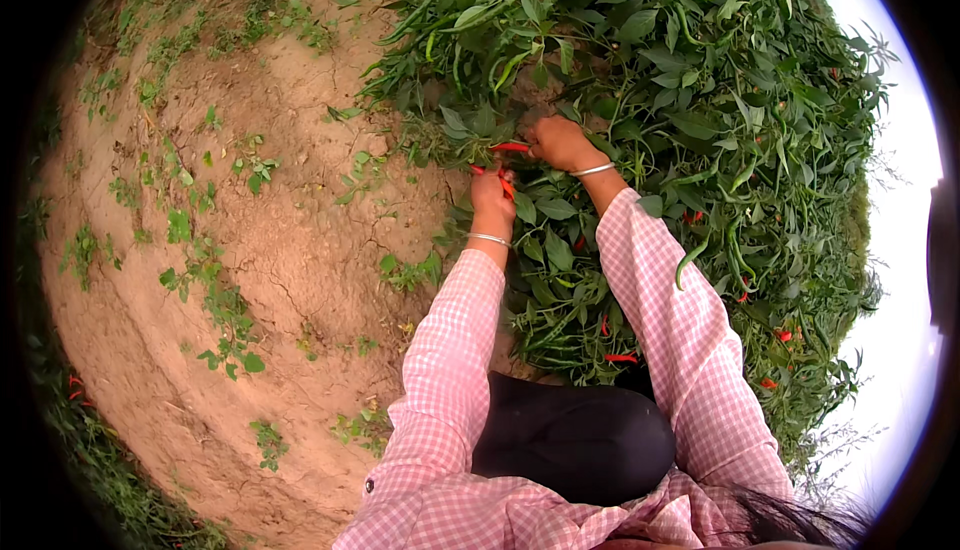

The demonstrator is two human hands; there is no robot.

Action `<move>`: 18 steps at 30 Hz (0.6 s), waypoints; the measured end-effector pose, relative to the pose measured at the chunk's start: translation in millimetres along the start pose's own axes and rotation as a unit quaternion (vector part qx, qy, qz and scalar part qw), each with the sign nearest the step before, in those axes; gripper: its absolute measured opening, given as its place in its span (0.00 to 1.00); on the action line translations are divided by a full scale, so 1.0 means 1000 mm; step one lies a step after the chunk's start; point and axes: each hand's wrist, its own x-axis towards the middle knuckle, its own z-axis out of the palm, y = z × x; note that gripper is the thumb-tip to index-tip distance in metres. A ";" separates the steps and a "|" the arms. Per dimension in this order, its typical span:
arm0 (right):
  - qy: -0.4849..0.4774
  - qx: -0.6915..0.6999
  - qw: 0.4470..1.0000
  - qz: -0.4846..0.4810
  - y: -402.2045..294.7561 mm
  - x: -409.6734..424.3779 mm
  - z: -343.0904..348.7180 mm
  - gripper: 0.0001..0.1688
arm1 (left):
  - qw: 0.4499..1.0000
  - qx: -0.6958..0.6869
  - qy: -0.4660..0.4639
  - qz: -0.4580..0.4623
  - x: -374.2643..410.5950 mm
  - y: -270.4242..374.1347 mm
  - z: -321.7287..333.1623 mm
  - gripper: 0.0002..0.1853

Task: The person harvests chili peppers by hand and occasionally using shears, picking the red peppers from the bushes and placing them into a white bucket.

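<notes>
Red chili peppers are held in my left hand, with red ends showing on both sides of the fingers. Just above and to its right, my right hand has its fingers curled around one end of another red chili pepper. I cannot tell whether that pepper is still joined to its stem. Both hands are low at the edge of the leafy chili plants, where foliage partly surrounds them. Long green chili peppers hang from the branches above my hands.
Cracked bare soil with scattered weeds lies to the left. Dense chili plants fill the right side, and a green pepper hangs over my right sleeve. A red pepper shows near my knee. Another plant row runs along the lower left.
</notes>
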 end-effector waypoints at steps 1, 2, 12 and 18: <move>0.018 -0.006 1.000 0.004 -0.001 0.000 0.002 0.13 | 1.000 -0.011 0.011 0.006 -0.004 -0.005 -0.002 0.02; 0.036 -0.011 0.999 0.008 -0.002 0.000 0.004 0.13 | 0.999 -0.017 0.035 0.015 -0.010 -0.010 -0.003 0.02; 0.172 0.022 0.980 0.098 -0.003 0.003 0.002 0.12 | 0.862 0.362 0.046 0.352 -0.051 -0.013 0.017 0.08; 0.071 0.081 0.994 0.024 0.000 -0.006 -0.006 0.12 | 0.950 0.297 0.011 0.095 -0.041 0.016 0.038 0.11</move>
